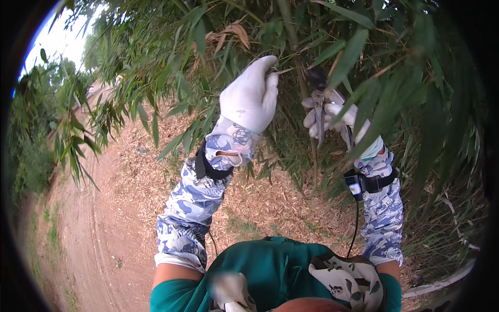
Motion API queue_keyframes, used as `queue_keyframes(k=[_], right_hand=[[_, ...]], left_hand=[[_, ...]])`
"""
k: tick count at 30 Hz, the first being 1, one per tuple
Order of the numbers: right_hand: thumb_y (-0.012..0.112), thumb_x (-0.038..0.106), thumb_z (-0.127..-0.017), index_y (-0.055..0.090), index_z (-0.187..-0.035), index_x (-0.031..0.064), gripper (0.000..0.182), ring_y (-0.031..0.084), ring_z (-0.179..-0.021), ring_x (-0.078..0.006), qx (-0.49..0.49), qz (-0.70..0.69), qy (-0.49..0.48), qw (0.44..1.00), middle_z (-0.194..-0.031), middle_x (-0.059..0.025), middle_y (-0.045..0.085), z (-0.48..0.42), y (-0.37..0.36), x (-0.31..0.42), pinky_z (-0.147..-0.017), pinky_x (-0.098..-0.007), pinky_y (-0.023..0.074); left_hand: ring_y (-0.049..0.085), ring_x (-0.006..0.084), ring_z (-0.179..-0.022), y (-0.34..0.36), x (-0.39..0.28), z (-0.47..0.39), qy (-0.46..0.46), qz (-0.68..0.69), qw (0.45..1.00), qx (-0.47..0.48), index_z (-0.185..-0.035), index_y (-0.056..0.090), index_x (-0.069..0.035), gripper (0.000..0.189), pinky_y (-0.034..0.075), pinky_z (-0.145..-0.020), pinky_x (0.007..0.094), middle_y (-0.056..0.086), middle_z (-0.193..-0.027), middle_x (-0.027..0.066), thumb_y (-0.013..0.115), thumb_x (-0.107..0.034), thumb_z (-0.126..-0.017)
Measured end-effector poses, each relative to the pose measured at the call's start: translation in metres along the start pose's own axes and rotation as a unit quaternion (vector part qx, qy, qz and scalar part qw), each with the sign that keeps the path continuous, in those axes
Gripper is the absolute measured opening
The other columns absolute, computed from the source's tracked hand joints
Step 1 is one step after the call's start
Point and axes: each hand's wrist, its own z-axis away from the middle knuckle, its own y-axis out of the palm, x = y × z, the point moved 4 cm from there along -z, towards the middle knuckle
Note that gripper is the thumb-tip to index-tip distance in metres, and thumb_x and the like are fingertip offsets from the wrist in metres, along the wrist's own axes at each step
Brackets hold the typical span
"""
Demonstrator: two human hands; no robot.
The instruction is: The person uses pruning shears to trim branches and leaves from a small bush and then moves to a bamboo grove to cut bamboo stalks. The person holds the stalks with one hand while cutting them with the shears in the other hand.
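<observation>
My left hand (pixel 249 95), in a white glove, is raised among the bamboo leaves. Its thumb and fingers pinch a thin bamboo twig (pixel 287 70) that runs toward an upright bamboo cane (pixel 301 74). Just right of that cane, my right hand (pixel 343 113), also gloved, grips a pair of pruning shears (pixel 319 117). The two handles point down through the fingers, while the dark head points up close to the cane. Leaves partly cover the right hand and the shears' head, so whether the blades touch anything cannot be told.
Dense bamboo foliage (pixel 354 62) hangs in front and to the right, some close to the camera. Dry fallen leaves (pixel 249 202) cover the ground below. A dirt track (pixel 78 234) runs along the left. A pale pole-like length (pixel 440 284) lies at lower right.
</observation>
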Motion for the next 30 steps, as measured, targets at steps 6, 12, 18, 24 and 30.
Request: queue_keyframes(k=[6, 12, 18, 24, 30], right_hand=[[0.048, 0.038, -0.101, 0.055, -0.131, -0.0066, 0.054, 0.068, -0.083, -0.0211, -0.063, 0.042, 0.017, 0.997, -0.098, -0.0157, 0.070, 0.011, 0.007, 0.014, -0.074, -0.0325, 0.0546], [0.054, 0.038, -0.101, 0.059, -0.127, -0.0064, 0.052, 0.069, -0.075, -0.0200, -0.079, 0.067, 0.054, 0.993, -0.093, -0.0144, 0.070, 0.000, 0.013, 0.023, -0.070, -0.0315, 0.0561], [0.051, 0.039, -0.100, 0.060, -0.127, -0.0072, 0.054, 0.067, -0.074, -0.0162, -0.103, 0.128, 0.046, 0.985, -0.086, -0.0102, 0.069, -0.002, 0.021, 0.030, -0.067, -0.0280, 0.0515], [0.057, 0.035, -0.097, 0.063, -0.111, -0.0035, 0.042, 0.059, -0.062, -0.0115, -0.114, 0.169, 0.034, 0.978, -0.075, -0.0051, 0.063, -0.002, 0.019, 0.030, -0.055, -0.0242, 0.0452], [0.064, 0.029, -0.095, 0.064, -0.093, 0.0014, 0.028, 0.047, -0.049, -0.0078, -0.163, 0.212, 0.064, 0.962, -0.061, -0.0002, 0.053, -0.004, 0.025, 0.033, -0.046, -0.0238, 0.0356]], left_hand=[[0.071, 0.0321, -0.097, 0.001, 0.003, 0.010, 0.011, 0.011, 1.000, 0.011, -0.125, 0.063, -0.008, 0.029, 0.057, -0.083, 0.0371, 0.071, -0.109, 0.0145, 0.062, -0.013, -0.096], [0.070, 0.0327, -0.094, 0.000, 0.006, 0.018, 0.031, 0.015, 0.999, 0.007, -0.125, 0.062, -0.010, 0.030, 0.057, -0.079, 0.0387, 0.071, -0.107, 0.0129, 0.062, -0.012, -0.095], [0.069, 0.0332, -0.091, 0.001, 0.012, 0.025, 0.027, 0.023, 0.999, 0.007, -0.126, 0.062, -0.010, 0.031, 0.057, -0.078, 0.0398, 0.071, -0.104, 0.0120, 0.062, -0.012, -0.095], [0.069, 0.0331, -0.090, 0.001, 0.012, 0.028, 0.031, 0.051, 0.998, 0.000, -0.125, 0.062, -0.010, 0.031, 0.057, -0.076, 0.0386, 0.071, -0.104, 0.0121, 0.062, -0.011, -0.094], [0.070, 0.0315, -0.089, 0.001, 0.012, 0.027, 0.020, 0.066, 0.997, -0.014, -0.124, 0.063, -0.010, 0.031, 0.057, -0.075, 0.0368, 0.071, -0.104, 0.0115, 0.063, -0.007, -0.093]])
